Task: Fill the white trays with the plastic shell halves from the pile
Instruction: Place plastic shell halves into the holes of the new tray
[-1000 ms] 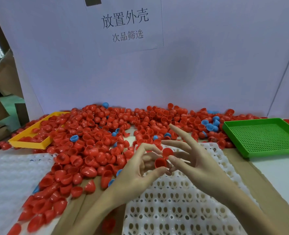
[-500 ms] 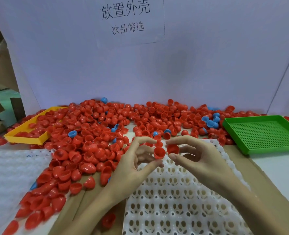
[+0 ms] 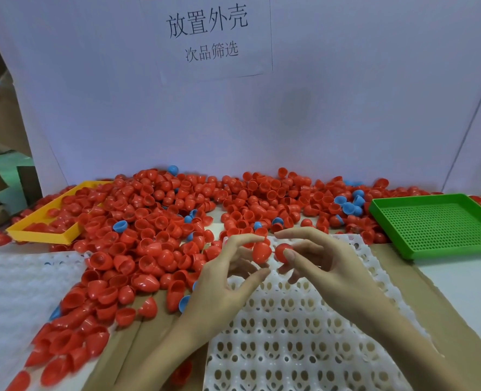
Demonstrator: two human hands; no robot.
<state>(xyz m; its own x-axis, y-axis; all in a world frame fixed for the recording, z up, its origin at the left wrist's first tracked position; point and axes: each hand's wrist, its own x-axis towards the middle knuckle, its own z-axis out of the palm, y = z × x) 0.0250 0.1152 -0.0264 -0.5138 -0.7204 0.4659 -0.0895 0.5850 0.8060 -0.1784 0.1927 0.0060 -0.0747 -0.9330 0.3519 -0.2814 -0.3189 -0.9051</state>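
Pinching one red shell [image 3: 261, 252] in left hand [image 3: 222, 283] fingertips, right hand [image 3: 322, 266] pinching another shell [image 3: 281, 251] just beside it, both above white tray [image 3: 290, 334] far end. Pile [image 3: 160, 230] spreads 9 to 1 o'clock. Green tray [image 3: 442, 224] at 2, yellow tray [image 3: 44, 235] at 10.

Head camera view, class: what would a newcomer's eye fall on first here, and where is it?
First, the big pile of red shell halves spread across the table's back and left, dotted with a few blue ones. Next, the two hands at centre, the left hand and right hand, each pinching a red shell above the white tray. A green tray sits at right.
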